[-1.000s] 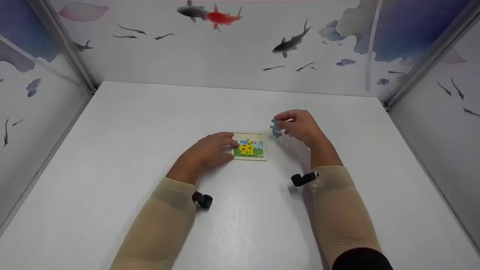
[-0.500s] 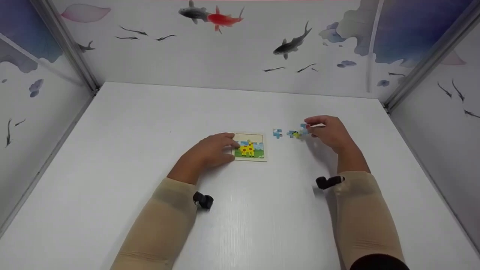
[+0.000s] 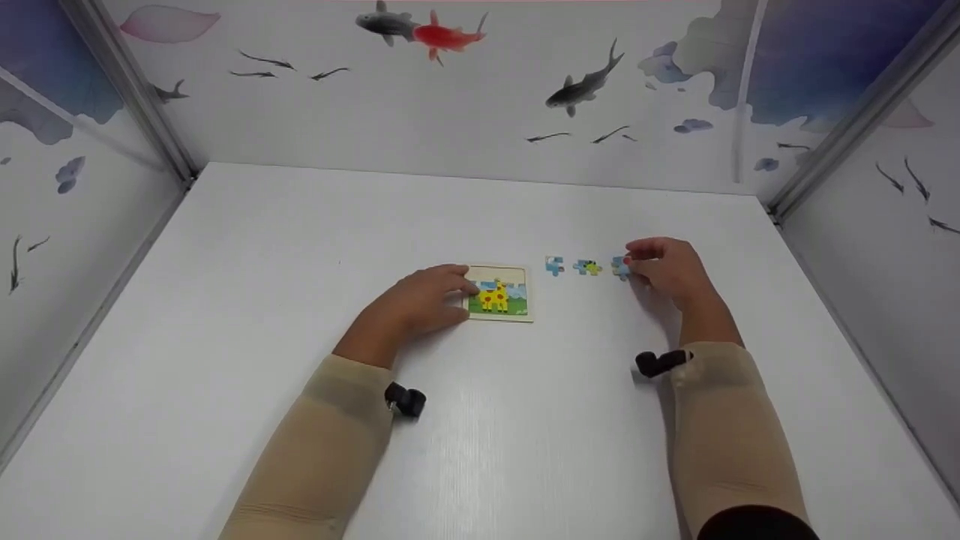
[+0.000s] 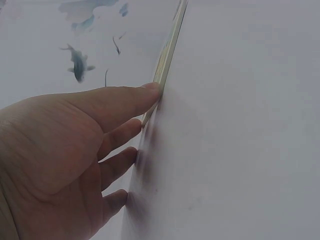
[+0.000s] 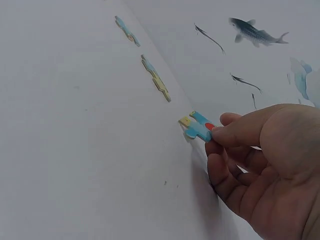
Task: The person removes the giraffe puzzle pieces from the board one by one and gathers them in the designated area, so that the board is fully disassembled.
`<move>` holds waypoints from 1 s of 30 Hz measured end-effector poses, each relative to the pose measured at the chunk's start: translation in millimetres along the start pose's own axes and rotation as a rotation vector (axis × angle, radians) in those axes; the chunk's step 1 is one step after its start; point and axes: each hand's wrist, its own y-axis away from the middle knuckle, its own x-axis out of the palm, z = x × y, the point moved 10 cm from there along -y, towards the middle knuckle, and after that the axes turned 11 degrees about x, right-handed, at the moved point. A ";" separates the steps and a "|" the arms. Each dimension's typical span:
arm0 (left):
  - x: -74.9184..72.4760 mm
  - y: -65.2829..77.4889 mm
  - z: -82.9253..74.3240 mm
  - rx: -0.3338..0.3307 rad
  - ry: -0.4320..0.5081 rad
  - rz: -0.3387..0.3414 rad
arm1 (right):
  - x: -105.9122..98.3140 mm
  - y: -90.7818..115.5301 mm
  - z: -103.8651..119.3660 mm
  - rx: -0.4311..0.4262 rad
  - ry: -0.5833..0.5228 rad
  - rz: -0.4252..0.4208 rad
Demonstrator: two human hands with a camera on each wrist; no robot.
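In the head view a shallow wooden puzzle board [image 3: 499, 319] lies flat on the table, its lower part filled with a giraffe picture. My left hand [image 3: 427, 298] rests at the board's left edge, fingers fairly straight; the left wrist view shows the thumb [image 4: 135, 100] touching the board's edge. My right hand [image 3: 670, 268] pinches a blue jigsaw piece [image 5: 201, 127] with a red patch and a yellow corner between thumb and finger, tilted near the table. Left of it lie a blue-and-yellow piece [image 3: 588, 267] and a blue piece [image 3: 554, 265].
White table [image 3: 480, 450] all around, closed in at the back by a white wall [image 3: 480, 112] printed with fish. Grey metal posts stand at both back corners. A small black camera [image 3: 406, 400] sits at the left wrist, another camera [image 3: 660, 364] at the right.
My right hand has moved right, away from the board, leaving two pieces lying apart in a row. It has lowered the third piece slightly since half a second ago. My left hand stays put.
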 end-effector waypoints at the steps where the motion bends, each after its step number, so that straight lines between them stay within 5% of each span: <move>1: -0.1 0.0 0.0 0.001 0.000 -0.001 | 0.0 -0.1 -0.1 -0.001 0.004 -0.002; 22: 0.0 1.1 -0.3 0.003 -0.012 0.005 | 0.7 5.0 2.9 0.025 0.028 -0.047; 30: 0.1 -0.1 1.2 0.006 0.003 -0.013 | 16.4 14.3 30.3 -0.039 0.050 -0.008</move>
